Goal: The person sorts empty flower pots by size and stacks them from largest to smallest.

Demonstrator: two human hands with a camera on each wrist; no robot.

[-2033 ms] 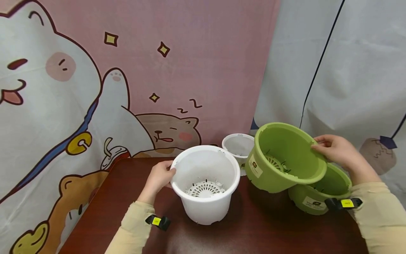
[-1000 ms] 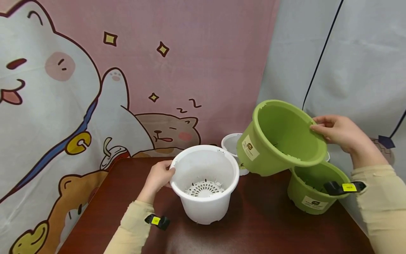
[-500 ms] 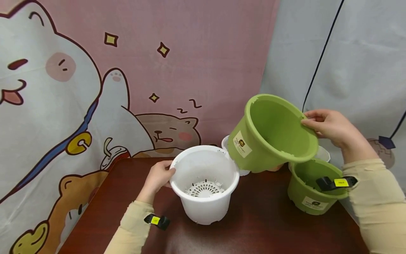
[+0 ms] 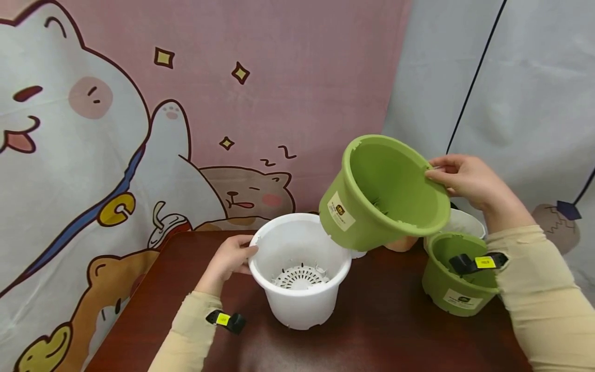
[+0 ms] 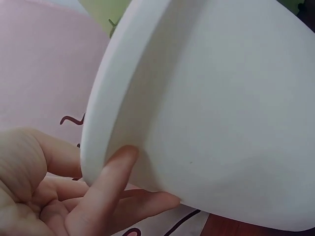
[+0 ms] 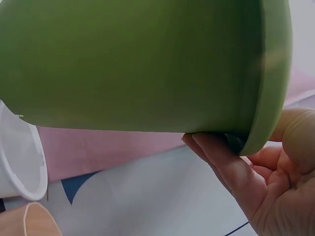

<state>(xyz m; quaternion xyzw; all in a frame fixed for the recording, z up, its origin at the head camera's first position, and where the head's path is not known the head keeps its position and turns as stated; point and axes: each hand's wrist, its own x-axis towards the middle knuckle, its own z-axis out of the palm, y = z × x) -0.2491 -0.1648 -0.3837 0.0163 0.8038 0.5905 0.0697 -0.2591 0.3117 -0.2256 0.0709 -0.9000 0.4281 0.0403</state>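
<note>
In the head view, the left hand (image 4: 230, 261) pinches the left rim of a white pot (image 4: 299, 274), which is upright on the dark red counter (image 4: 372, 320), about midway between its left and right edges, with a slotted floor showing inside. The right hand (image 4: 469, 183) pinches the rim of a green pot (image 4: 385, 194) held in the air, tilted with its base toward the white pot; whether the two pots touch I cannot tell. A second green pot (image 4: 457, 279) with a pale label stands by the counter's right edge, a second white pot (image 4: 465, 222) partly hidden behind it. Near the back edge, a peach pot (image 4: 401, 244) peeks out below the raised one. Cartoon-printed cloth (image 4: 288, 77) hangs behind the back edge. In the left wrist view, the fingers lie on both sides of the white rim, some touching the smooth wall. In the right wrist view, the fingers grip the green rim, fingertips against the wall, and the peach pot shows beyond, near another white rim (image 6: 43, 169).
</note>
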